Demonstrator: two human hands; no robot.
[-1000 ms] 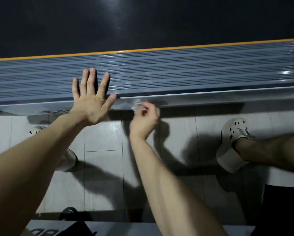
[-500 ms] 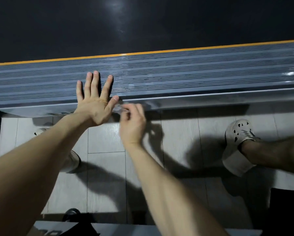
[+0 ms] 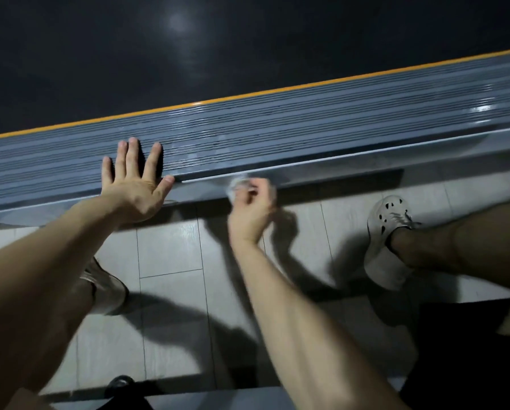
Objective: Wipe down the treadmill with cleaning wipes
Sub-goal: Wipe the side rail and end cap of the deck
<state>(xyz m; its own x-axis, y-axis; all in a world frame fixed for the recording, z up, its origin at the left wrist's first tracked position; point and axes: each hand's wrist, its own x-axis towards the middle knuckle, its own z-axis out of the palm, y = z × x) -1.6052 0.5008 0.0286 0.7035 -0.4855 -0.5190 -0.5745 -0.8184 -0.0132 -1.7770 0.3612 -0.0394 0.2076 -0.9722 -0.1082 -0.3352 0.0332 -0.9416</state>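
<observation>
We see the treadmill [image 3: 277,134] across the whole view, its long axis running from lower left to upper right. Its dark belt [image 3: 218,48] lies beyond both grips, edged by a yellow stripe [image 3: 247,96]. Nearer to us comes the ribbed grey side rail [image 3: 307,125], then a smooth lower edge [image 3: 336,164] just above the pale tiled floor [image 3: 170,250].

Our left hand [image 3: 135,184] is released: the palm lies flat on the rail, fingers spread and pointing away from us toward the belt, thumb on the rail's near lip.

Our right hand [image 3: 250,208] is clenched, grasping a crumpled white wipe [image 3: 237,183]. The wipe shows above the knuckles, at the fingertips, pressed against the smooth lower edge just beside the left thumb's side of the rail. The hand is blurred, so we cannot tell the wipe's shape.

Well to the right of that grip a foot in a pale perforated clog [image 3: 386,232] stands on the floor. Under the left forearm a second shoe [image 3: 108,288] is partly hidden.
</observation>
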